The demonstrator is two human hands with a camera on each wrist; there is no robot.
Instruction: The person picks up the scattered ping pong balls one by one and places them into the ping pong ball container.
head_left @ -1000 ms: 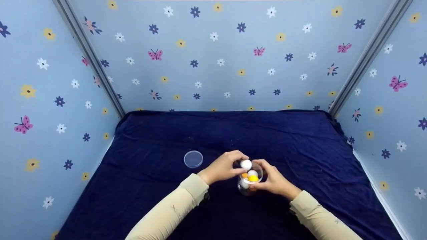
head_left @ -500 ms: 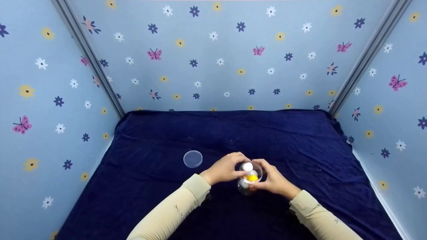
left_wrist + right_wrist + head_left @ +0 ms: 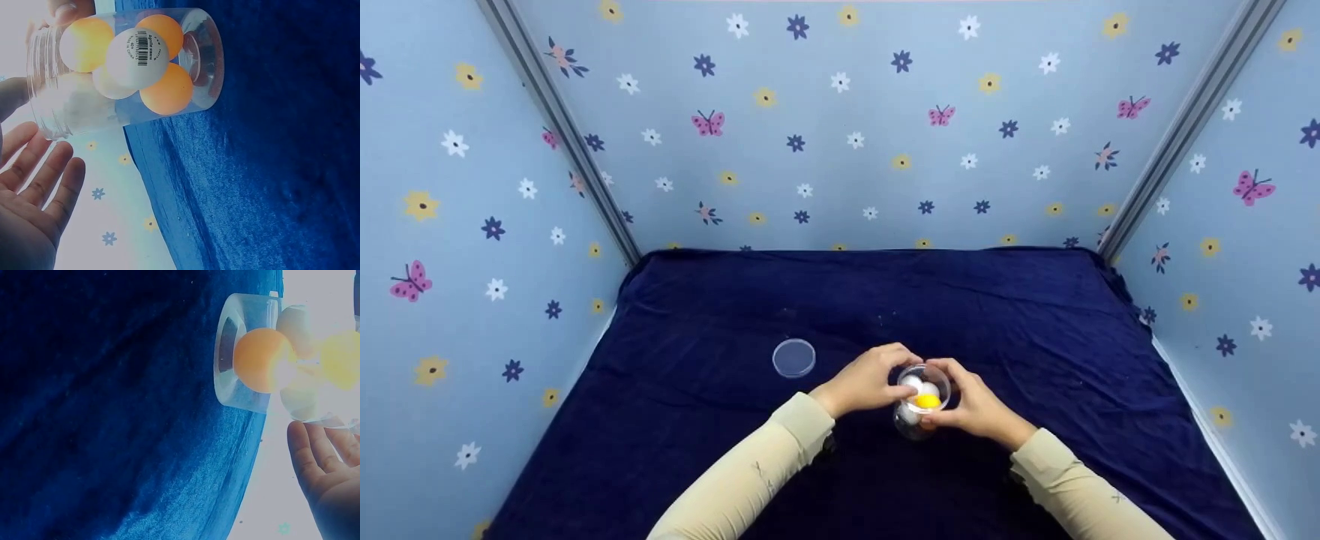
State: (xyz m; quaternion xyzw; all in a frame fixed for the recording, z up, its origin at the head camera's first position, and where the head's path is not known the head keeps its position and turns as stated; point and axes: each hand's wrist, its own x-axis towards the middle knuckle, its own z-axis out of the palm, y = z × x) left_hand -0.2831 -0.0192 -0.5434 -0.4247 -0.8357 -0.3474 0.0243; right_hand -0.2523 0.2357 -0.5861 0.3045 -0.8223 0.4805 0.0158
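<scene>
A clear plastic jar (image 3: 910, 430) of table tennis balls stands on the dark blue cloth, its mouth uncovered. Near its top, my right hand (image 3: 979, 405) grips it between thumb and fingers. My left hand (image 3: 864, 381) is at the opposite side of the mouth, its thumb and fingertips over the rim. Just inside the mouth lie a white ball (image 3: 913, 383) and a yellow-orange ball (image 3: 928, 402). Lower down, the left wrist view shows a white ball with a printed barcode (image 3: 137, 59) among orange ones (image 3: 167, 89). There the left fingers (image 3: 53, 171) are extended, apart from the jar wall.
A round clear lid (image 3: 794, 358) lies on the cloth (image 3: 720, 315) left of the jar. Flower-and-butterfly panels (image 3: 840, 112) enclose the table at the back and both sides, with grey metal posts (image 3: 577, 142) at the corners.
The white ball that my left hand held above the mouth has gone down into the jar, and the left fingers have let it go. My right hand keeps its grip.
</scene>
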